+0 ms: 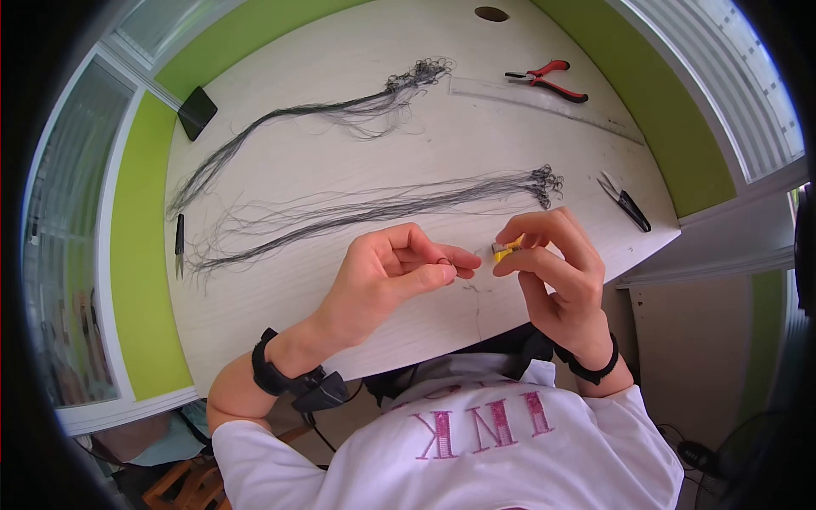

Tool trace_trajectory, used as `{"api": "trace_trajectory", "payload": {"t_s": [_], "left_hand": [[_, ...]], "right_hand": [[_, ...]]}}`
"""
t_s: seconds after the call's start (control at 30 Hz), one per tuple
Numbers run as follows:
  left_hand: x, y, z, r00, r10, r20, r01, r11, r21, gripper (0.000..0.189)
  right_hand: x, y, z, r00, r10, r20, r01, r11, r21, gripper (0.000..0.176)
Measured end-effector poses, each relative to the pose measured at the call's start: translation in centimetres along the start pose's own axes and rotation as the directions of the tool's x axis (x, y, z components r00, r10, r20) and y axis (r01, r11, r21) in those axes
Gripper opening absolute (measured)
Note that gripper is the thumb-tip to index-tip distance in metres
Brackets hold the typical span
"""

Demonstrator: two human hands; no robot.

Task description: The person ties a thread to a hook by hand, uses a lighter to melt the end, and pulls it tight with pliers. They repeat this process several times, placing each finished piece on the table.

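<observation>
Near the front of the table, my left hand (382, 270) pinches a small dark ring-shaped piece (444, 263), perhaps a fish hook, between thumb and fingers. Just to its right is my right hand (557, 272), its fingers curled around a small yellow object with a grey metal-looking end (501, 249). Most of that object is hidden by the fingers, so its kind does not show. The two hands are close but apart. Behind them lies a bundle of dark thin lines (374, 207), with a cluster of small hooks or loops (546, 184) at its right end.
A second bundle of lines (293, 110) lies farther back. Red-handled pliers (557, 81) rest beside a clear ruler (544, 106). Black snips (627, 204) are at the right, another black-handled tool (179, 245) at the left. A black flat object (197, 113) leans by the green panel.
</observation>
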State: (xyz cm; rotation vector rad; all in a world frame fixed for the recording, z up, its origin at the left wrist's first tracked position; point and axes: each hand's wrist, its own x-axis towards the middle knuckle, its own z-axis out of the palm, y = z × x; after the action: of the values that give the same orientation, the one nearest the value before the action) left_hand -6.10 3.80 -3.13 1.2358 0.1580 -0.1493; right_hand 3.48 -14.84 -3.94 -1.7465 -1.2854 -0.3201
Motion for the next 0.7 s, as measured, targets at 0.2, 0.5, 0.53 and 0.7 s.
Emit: {"api": "trace_trajectory", "payload": {"t_s": [0.2, 0.5, 0.53, 0.7], "left_hand": [[0.0, -0.1, -0.1, 1.000, -0.022, -0.009, 0.023, 0.999, 0.032, 0.008], [-0.3, -0.3, -0.1, 0.999, -0.027, 0.022, 0.025, 0.997, 0.076, 0.008], [-0.3, -0.4, 0.0, 0.999, -0.030, 0.018, 0.029, 0.997, 0.065, 0.008], [-0.2, -0.5, 0.1, 1.000, -0.010, -0.013, 0.011, 0.997, 0.073, 0.013]], "right_hand": [[0.2, -1.0, 0.3, 0.991, 0.130, 0.015, -0.130, 0.982, 0.135, 0.025], [0.6, -1.2, 2.0, 0.979, 0.160, 0.128, -0.187, 0.954, 0.234, 0.016], [0.4, -1.1, 2.1, 0.978, 0.174, 0.115, -0.197, 0.953, 0.230, 0.016], [0.4, -1.2, 2.3, 0.978, 0.191, 0.087, -0.206, 0.954, 0.218, 0.016]]}}
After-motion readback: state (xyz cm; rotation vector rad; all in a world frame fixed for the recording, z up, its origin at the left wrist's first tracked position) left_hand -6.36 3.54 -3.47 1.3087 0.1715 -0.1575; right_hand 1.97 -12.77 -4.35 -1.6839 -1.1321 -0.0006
